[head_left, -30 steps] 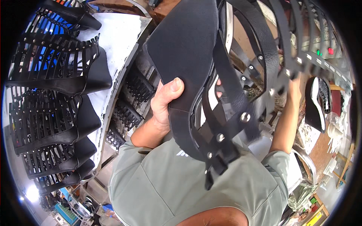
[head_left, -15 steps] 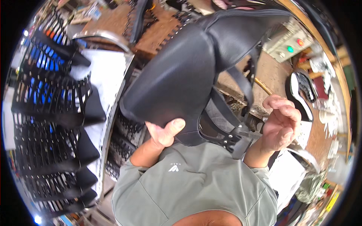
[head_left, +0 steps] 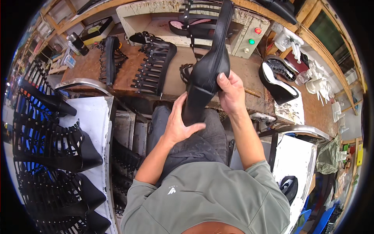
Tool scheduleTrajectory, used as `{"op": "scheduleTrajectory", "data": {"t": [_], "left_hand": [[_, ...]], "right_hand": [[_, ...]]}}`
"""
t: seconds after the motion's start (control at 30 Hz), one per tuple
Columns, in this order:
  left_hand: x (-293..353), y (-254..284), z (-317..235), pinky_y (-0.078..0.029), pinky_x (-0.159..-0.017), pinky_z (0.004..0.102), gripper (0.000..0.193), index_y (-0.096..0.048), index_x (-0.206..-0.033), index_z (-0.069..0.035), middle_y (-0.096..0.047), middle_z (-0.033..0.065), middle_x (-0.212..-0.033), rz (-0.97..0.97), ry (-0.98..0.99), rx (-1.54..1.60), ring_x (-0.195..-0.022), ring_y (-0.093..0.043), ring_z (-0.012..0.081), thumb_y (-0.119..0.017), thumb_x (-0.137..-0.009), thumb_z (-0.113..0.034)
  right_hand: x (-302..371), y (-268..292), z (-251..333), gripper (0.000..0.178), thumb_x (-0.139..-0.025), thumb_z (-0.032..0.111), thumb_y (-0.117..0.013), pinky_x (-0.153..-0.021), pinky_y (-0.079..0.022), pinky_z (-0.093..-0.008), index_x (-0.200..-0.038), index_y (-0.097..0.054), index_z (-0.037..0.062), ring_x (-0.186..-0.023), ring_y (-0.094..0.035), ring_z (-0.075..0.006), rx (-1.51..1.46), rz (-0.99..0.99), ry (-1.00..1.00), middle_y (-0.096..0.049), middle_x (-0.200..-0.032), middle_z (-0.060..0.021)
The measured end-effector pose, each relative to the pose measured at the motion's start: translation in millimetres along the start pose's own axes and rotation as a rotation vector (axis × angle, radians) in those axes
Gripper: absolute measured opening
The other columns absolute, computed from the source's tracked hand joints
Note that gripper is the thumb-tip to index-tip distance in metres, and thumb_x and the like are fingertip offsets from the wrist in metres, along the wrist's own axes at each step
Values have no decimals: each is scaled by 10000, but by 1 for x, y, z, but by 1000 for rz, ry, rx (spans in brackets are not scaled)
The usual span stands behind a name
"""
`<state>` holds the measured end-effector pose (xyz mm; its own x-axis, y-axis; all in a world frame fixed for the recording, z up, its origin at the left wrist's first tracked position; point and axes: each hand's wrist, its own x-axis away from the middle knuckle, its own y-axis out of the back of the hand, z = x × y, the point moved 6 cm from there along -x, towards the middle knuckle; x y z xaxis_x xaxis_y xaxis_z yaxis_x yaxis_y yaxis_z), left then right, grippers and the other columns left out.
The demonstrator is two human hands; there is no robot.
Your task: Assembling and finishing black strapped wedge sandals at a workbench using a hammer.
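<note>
A tall black strappy boot (head_left: 206, 70) hangs upright above my lap, its zipped back toward me and its thick heel at the bottom. My right hand (head_left: 232, 93) grips it just above the heel, with the thumb on the near side. At the lower left of the heel is my left hand (head_left: 179, 123), its fingers stretched along the heel's side. The left thumb points right, spread away from the fingers, below the heel. Part of the boot's strapped front shows to the left of its shaft; the rest is hidden.
Two black strappy boots, one being a studded boot (head_left: 156, 64), lie on the brown bench (head_left: 87, 70). A machine (head_left: 152, 11) with coloured buttons stands behind. Several strappy boots (head_left: 58, 152) fill the left rack. A wedge shoe part (head_left: 276, 80) sits to the right.
The boot has swung from broad side view to upright, heel down. My right hand has closed on it above the heel; my left thumb has come off the boot. The bench shows more fully.
</note>
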<state>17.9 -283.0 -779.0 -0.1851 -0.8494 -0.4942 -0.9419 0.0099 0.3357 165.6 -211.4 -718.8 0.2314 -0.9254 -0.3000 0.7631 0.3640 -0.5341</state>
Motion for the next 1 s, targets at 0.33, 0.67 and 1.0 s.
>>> {"op": "scheduleTrajectory", "data": {"t": [0.33,0.67,1.0], "left_hand": [[-31,-4,-48,-486,-856,369,801,-408,-1312,59,-551,204,-1161,-365,-110,-268,-1011,-594,315,-836,-666,-146],[-29,18,-38,-442,-917,480,1001,-287,-1334,53,-512,262,-1195,-225,367,-187,-1083,-543,426,-855,-614,-349],[6,-11,-74,-523,-791,373,630,-466,-1071,35,-613,153,-975,-380,117,-205,-887,-645,262,-845,-679,-280]], "right_hand": [[18,-3,8,317,-917,212,-641,-868,-475,-280,-1119,-609,-30,-949,-617,-133,45,-120,50,-668,-1063,-84],[67,2,14,598,-745,15,-701,-1030,-366,-398,-1288,-459,-41,-1194,-482,-337,1136,-233,493,-497,-1278,-198],[112,15,-33,661,-713,187,-773,-800,-532,-421,-1270,-468,1,-925,-652,-386,1152,-335,174,-642,-1048,-222]]}}
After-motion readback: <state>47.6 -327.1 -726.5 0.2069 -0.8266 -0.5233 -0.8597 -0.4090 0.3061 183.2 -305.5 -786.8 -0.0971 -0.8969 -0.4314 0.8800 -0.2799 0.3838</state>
